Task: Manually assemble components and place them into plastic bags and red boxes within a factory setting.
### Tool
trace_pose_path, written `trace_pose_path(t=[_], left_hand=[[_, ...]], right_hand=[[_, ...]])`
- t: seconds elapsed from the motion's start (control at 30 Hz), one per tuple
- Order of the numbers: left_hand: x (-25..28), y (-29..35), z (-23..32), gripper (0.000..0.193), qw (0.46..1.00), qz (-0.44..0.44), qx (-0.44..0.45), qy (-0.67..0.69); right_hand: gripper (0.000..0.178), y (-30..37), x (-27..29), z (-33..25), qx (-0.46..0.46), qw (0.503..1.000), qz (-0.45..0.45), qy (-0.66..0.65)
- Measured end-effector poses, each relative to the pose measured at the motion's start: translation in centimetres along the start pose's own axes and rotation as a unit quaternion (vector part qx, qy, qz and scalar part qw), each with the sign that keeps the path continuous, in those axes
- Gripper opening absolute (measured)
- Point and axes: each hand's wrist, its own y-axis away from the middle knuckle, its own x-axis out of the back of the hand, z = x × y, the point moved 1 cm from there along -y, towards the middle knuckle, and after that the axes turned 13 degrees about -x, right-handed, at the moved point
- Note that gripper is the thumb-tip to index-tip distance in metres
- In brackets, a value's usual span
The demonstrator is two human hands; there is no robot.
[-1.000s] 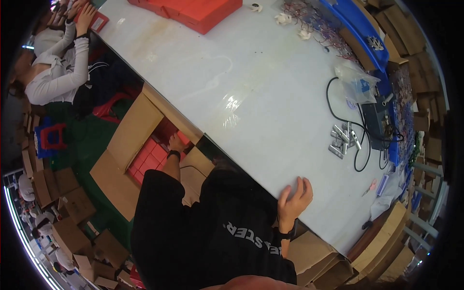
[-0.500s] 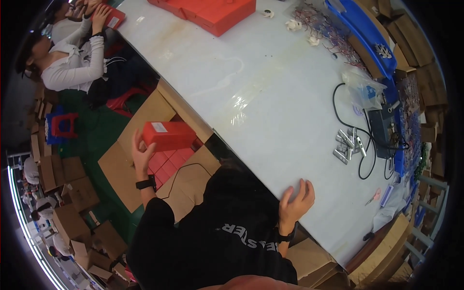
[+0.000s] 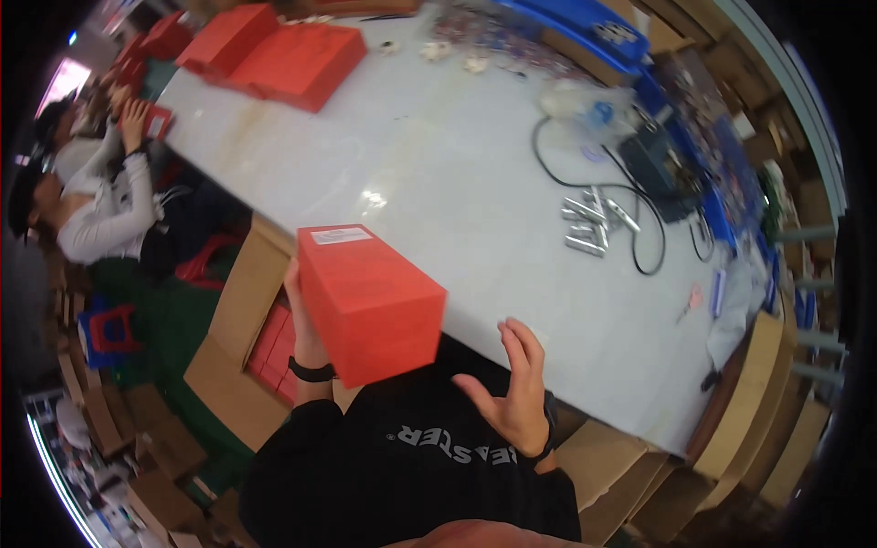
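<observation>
A red box point(image 3: 375, 306) with a white label on one side is held up in front of my body, over the table's near edge. My left hand point(image 3: 305, 315) grips it from the left, and the box covers most of its fingers. To the right of the box, my right hand point(image 3: 513, 391) is raised and open, its fingers spread and touching nothing. Below and left of the held box stands an open cardboard carton point(image 3: 228, 379) with several red boxes point(image 3: 273, 352) packed inside.
On the white table point(image 3: 457, 155) are red boxes point(image 3: 301, 68) at the far left, silver metal cylinders point(image 3: 587, 224), a dark device point(image 3: 660, 164) with a black cable, and scissors point(image 3: 692, 300). A co-worker point(image 3: 105, 215) sits left. Cardboard cartons point(image 3: 607, 475) stand at the lower right.
My left hand has brought the red box up from above the carton toward my front, to the right. My right hand has lifted off the table edge and opened. The view has shifted.
</observation>
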Motion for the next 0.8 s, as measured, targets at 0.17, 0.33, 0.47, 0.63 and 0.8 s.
trace_pose_path(t=[0.17,0.33,0.47,0.63,0.8], left_hand=[[-5.4,-0.9,-4.7,0.053,0.976,-0.099,0.195,-0.018],[-10.3,-1.5,-5.6,0.057,0.889,-0.284,0.159,-0.321],[-11.9,-2.1,-5.0,0.071,0.847,-0.452,-0.03,-0.278],[-18.4,0.2,-5.3,0.079,0.794,-0.6,-0.069,-0.066],[-20.3,2.1,-5.4,0.073,0.816,-0.555,-0.048,-0.154]], right_hand=[[0.089,-2.2,2.0,0.2,0.029,0.988,0.058,-0.14],[0.085,-2.3,6.5,1.5,0.007,0.987,0.046,-0.152],[0.08,-3.0,9.8,2.3,0.046,0.988,-0.02,-0.143],[0.074,-4.9,11.2,1.4,0.131,0.982,-0.126,-0.05],[0.067,-2.4,11.2,0.9,0.059,0.963,0.127,0.228]])
